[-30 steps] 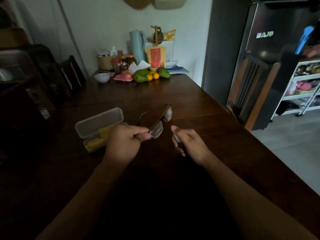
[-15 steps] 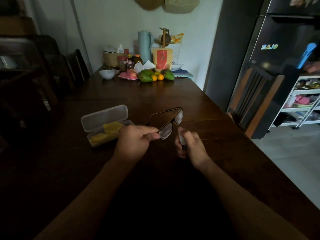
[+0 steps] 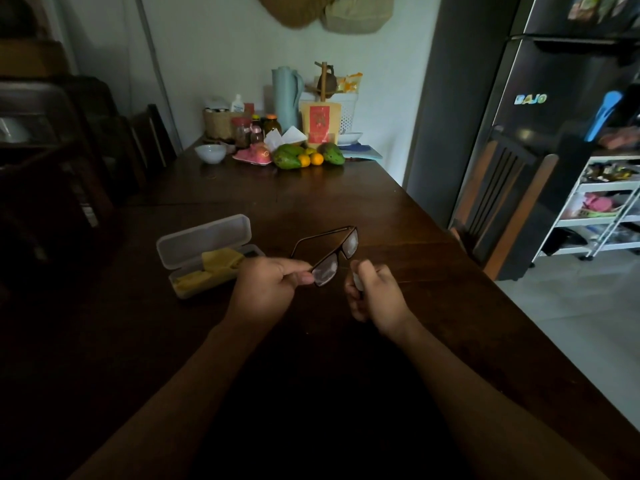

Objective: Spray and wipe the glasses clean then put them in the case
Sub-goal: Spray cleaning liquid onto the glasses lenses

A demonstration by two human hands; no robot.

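1. Left hand (image 3: 266, 289): grasping. Thumb and fingers pinch the glasses (image 3: 325, 271) at the near lens's outer corner.
2. Right hand (image 3: 377, 296): clenched round a small spray bottle (image 3: 356, 280). Only the bottle's pale top shows above the curled fingers, the rest is hidden in the fist.
3. Glasses: dark frame, held up off the table (image 3: 346, 202) between the two hands, tilted, with one lens near the hands and the other farther away and higher. One temple is unfolded and runs back toward the left. Both lenses look hazy. The near lens is just beside the bottle top, and I cannot tell if they touch.
4. Case (image 3: 204, 239): translucent plastic, open, lying on the table just left of the left hand with the lid tipped back. The hand covers the right end of the case in this view.
5. Yellow cloth (image 3: 218, 265): folded inside the lower half of the case.
6. Far end of the table: white bowl (image 3: 210, 153), green mangoes (image 3: 287, 157), oranges (image 3: 310, 160), pale blue jug (image 3: 285, 95), jars and packets bunched against the wall.
7. Right side: wooden chair (image 3: 502, 195) at the table edge, dark fridge (image 3: 571, 98) behind it, white shelf cart (image 3: 606, 209) farther right.
8. The room is dim and the near table surface is mostly in shadow.
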